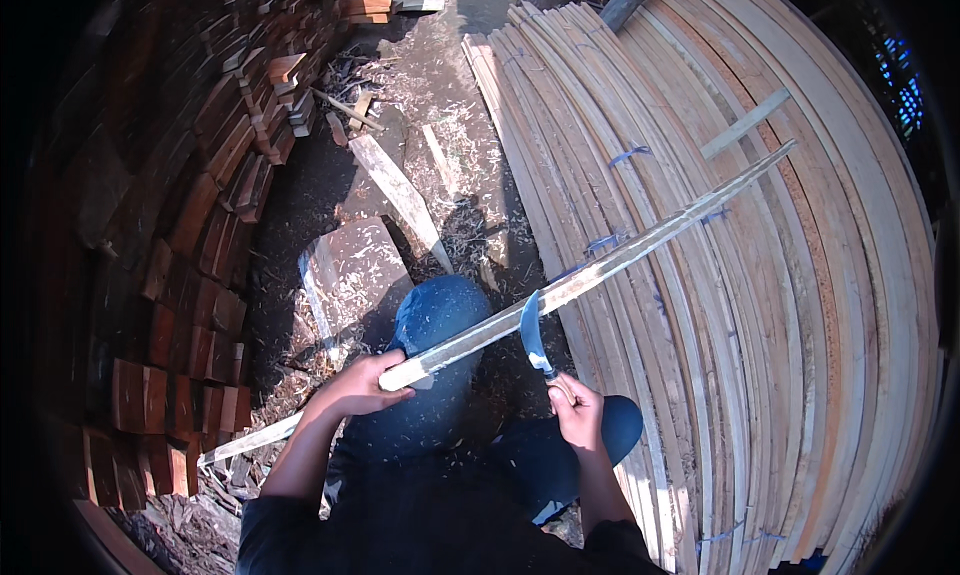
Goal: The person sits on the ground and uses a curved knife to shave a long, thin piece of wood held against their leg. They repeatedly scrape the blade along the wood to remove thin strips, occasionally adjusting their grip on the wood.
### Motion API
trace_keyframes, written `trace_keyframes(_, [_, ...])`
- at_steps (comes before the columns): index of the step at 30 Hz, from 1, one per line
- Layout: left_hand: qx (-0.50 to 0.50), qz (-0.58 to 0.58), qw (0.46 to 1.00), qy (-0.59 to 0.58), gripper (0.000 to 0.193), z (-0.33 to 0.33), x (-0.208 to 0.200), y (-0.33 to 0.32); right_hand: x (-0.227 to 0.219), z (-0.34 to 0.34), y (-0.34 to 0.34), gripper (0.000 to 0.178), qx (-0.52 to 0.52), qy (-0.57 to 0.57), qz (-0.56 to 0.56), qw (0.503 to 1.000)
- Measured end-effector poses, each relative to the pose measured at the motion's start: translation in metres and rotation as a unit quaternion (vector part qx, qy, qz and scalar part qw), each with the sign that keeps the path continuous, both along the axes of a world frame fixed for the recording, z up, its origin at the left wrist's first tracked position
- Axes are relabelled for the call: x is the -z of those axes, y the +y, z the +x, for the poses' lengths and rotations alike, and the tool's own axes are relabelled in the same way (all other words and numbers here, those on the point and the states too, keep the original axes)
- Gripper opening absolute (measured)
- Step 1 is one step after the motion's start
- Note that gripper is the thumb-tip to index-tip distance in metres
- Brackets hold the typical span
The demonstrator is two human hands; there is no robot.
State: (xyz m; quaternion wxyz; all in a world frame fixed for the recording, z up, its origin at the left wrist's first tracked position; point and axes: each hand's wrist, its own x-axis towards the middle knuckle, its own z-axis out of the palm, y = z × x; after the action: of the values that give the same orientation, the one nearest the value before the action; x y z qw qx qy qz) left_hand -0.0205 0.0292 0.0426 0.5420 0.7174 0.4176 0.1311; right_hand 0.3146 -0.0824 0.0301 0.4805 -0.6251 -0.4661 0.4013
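A long, narrow wooden strip (610, 262) slants from my left knee up to the right, its far part over the stacked strips. My left hand (367, 386) is closed around its near end, beside my knee. Closed on its handle, my right hand (577, 412) holds a small curved knife (530, 333) upright. The tip of the blade is at the edge of the strip, a little beyond my knee; whether it touches I cannot tell. My right fist rests close to my other knee.
Bundles of long strips (640, 190) tied with blue bands fill the right side. Stacked cut boards (215, 265) rise on the left. Between them, a flat board (355, 265), a loose plank (395, 190) and shavings lie on the dirt ground. Another thin strip (250, 441) lies below my left forearm.
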Motion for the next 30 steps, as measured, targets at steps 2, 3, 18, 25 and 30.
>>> trace_keyframes(2, [0.006,-0.018,1.000,-0.015,0.027,0.004,-0.003,0.002,-0.007,0.003,0.000,0.030,0.078,0.090,-0.013,0.993])
trace_keyframes(3, [0.007,-0.024,0.999,-0.029,0.028,0.011,-0.004,0.003,0.001,0.002,-0.003,0.029,0.112,0.090,-0.016,0.989])
trace_keyframes(18, [0.014,-0.028,0.999,-0.009,0.028,0.003,-0.006,0.002,0.005,-0.014,0.002,0.029,0.054,0.145,-0.006,0.988])
trace_keyframes(25, [0.006,0.010,0.999,-0.033,0.026,-0.007,0.001,0.003,-0.006,-0.014,0.006,0.027,0.007,0.046,0.010,0.999])
trace_keyframes(30, [0.032,0.009,0.999,-0.043,0.028,0.004,0.011,0.007,0.005,-0.019,-0.007,0.030,-0.010,0.077,-0.047,0.996])
